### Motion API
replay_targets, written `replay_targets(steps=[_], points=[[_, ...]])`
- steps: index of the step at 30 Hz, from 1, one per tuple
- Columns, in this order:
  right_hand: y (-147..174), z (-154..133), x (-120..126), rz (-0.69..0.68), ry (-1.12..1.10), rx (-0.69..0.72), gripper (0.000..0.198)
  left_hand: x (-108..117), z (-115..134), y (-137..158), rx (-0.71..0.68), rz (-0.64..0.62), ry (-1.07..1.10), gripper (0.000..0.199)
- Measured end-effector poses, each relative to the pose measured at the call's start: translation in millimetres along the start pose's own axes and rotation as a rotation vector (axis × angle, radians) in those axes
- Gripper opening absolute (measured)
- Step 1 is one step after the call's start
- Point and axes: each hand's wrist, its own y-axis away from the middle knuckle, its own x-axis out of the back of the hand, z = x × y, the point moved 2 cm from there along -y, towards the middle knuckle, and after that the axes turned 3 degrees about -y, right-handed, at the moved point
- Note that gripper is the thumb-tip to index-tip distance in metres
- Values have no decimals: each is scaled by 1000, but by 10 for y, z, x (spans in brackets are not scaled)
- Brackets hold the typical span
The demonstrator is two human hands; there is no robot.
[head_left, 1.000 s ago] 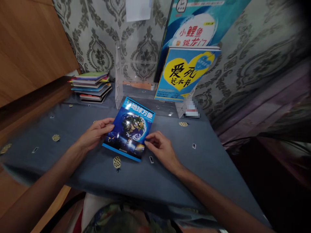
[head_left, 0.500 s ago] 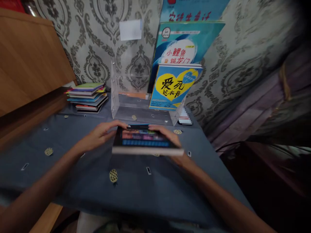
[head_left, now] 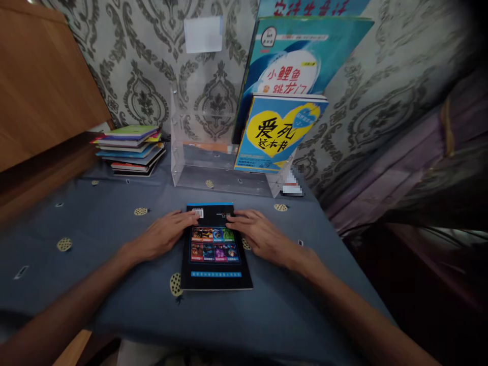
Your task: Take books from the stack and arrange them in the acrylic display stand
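Note:
A black book (head_left: 217,269) with small coloured pictures and a barcode on its upward face lies at the middle of the cloth-covered table, its upper end away from me. At its upper left side my left hand (head_left: 168,234) grips the edge, fingertips over the barcode. My right hand (head_left: 261,236) grips the opposite edge, fingers resting on the cover. Both thumbs are hard to make out. Beyond the book stands a clear plastic rack (head_left: 224,180). A blue book with a yellow heart (head_left: 272,134) leans in its right part, before a larger teal book (head_left: 335,48).
A pile of several thin books (head_left: 131,147) sits at the back left of the table. Beside it is a wooden panel (head_left: 34,86). A small blurred white object (head_left: 292,184) stands right of the rack. The table's right edge drops toward a dark area and a curtain (head_left: 404,152).
The black book has come down from a raised, tilted position and now lies flatter, nearer me. Both hands lowered with it. The view has shifted slightly.

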Motion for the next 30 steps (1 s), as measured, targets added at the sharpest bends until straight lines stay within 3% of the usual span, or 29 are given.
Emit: replay_targets(steps=[5,10,14,21,26,30], points=[[-545,-261,-267,16,-201,-8,65,-31,-20,2,5,-8,-32,34],[-892,-304,-561,-12,-241,28,59,-7,1,-24,14,-17,-26,34],[-701,-107,-581,23,-210,-6,57,-20,-16,-20,-2,-24,-44,36],[-206,307,-405,125,-170,-109,52,-59,-54,3,2,5,-60,37],[-175,380,-392,149,-140,-151,51,-65,-62,10,9,-23,-80,40],[-196,338,-401,131,-120,-151,51,-25,-56,33,15,-117,-101,46]])
